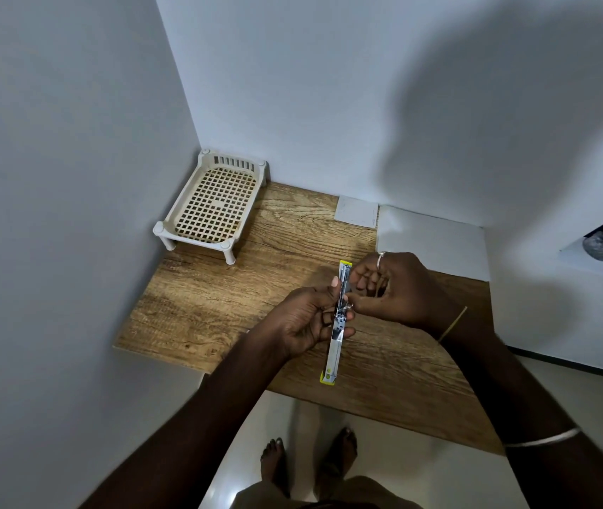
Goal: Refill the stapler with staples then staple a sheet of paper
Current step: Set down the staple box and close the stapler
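A stapler (pixel 337 336) with yellow ends is swung fully open into one long straight strip, its metal channel facing up, held above the wooden table (pixel 219 288). My left hand (pixel 305 325) grips it around the hinge in the middle. My right hand (pixel 391 288) pinches at the far half of the channel with thumb and fingertips; I cannot make out whether staples are between them. A small white sheet of paper (pixel 356 211) lies at the table's back edge by the wall.
A cream plastic mesh rack (pixel 215 205) on short legs stands in the back left corner. A white surface (pixel 435 242) adjoins the table on the right. Walls close in at left and behind. My bare feet (pixel 307 457) stand on the pale floor below the table's near edge.
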A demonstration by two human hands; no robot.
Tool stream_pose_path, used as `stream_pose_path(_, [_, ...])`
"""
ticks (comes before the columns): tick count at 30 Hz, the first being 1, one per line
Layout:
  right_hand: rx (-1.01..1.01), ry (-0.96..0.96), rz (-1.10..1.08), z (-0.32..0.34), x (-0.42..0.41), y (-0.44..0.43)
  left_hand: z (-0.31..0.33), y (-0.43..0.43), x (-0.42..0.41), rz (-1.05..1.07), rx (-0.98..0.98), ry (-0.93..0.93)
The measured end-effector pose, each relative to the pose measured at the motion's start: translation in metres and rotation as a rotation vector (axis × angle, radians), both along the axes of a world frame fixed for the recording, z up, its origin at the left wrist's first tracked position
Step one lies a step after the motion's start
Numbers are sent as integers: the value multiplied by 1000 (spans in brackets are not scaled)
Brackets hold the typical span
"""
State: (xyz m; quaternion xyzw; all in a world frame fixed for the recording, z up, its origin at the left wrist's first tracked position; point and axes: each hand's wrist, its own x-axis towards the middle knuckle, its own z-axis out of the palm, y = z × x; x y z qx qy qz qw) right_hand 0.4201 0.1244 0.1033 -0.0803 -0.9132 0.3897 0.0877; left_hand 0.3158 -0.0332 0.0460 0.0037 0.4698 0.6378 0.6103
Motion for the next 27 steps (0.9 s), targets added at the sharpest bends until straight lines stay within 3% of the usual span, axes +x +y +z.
stream_pose_path(27, [224, -311, 131, 32, -20, -2, -3, 4, 1, -19, -5, -2])
